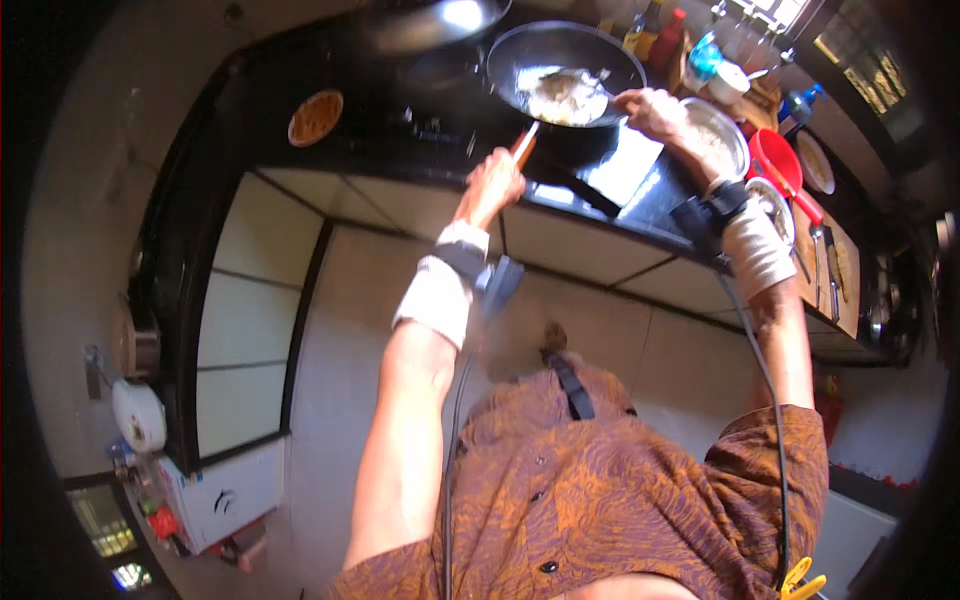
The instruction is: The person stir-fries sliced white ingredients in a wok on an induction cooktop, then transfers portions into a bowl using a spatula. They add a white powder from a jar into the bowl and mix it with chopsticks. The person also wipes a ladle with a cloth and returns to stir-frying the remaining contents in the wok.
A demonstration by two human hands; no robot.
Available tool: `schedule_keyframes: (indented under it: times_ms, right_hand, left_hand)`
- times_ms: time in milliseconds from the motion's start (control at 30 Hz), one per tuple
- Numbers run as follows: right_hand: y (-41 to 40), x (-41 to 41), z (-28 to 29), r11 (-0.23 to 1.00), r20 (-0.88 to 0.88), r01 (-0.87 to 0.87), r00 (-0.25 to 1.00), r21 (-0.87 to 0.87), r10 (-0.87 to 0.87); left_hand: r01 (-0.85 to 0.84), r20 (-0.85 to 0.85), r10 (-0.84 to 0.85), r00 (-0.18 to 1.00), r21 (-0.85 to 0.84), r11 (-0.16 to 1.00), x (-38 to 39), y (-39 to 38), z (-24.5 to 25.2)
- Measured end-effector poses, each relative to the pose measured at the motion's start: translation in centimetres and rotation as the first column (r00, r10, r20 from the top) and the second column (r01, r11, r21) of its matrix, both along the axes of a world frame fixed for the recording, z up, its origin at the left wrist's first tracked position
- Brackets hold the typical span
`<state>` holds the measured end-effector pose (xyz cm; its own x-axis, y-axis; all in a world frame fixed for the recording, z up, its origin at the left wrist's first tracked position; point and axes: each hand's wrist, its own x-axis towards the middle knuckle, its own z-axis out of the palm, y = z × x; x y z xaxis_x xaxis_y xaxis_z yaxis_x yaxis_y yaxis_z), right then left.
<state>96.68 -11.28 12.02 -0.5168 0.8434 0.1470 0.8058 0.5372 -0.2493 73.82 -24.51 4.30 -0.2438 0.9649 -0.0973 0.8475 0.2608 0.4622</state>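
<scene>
A dark wok (510, 64) stands at the back of the counter with pale food (562, 97) in it. My left hand (495, 180) is closed around the wooden handle of a utensil (525, 146), whose light metal part reaches the wok's near rim. My right hand (652, 112) is at the wok's right rim, above the edge of a steel bowl (739, 139) holding pale food; its fingers are blurred, and whether they hold something cannot be told. Both wrists wear light bands with dark straps and cables.
Right of the steel bowl are a red strainer or pan (776, 161), another bowl (784, 217) and a wooden board (847, 277) with utensils. Bottles (666, 41) stand behind. An orange-brown dish (316, 118) lies left; a second pan (427, 30) is at the top.
</scene>
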Motion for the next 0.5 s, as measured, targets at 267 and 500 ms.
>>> schedule_keyframes:
  times_ms: [267, 500]
  right_hand:
    - [-3.6, 6.8, 7.3, 0.991, -0.075, -0.109, 0.992, -0.076, 0.104]
    - [-7.7, 7.5, 10.9, 0.954, 0.015, -0.172, 0.983, -0.246, 0.181]
  left_hand:
    - [0.01, -0.017, -0.01, 1.0, -0.031, 0.999, -0.6, 0.4, -0.7]
    - [0.006, -0.013, -0.006, 1.0, -0.021, 1.0, -0.6, -0.5, -1.2]
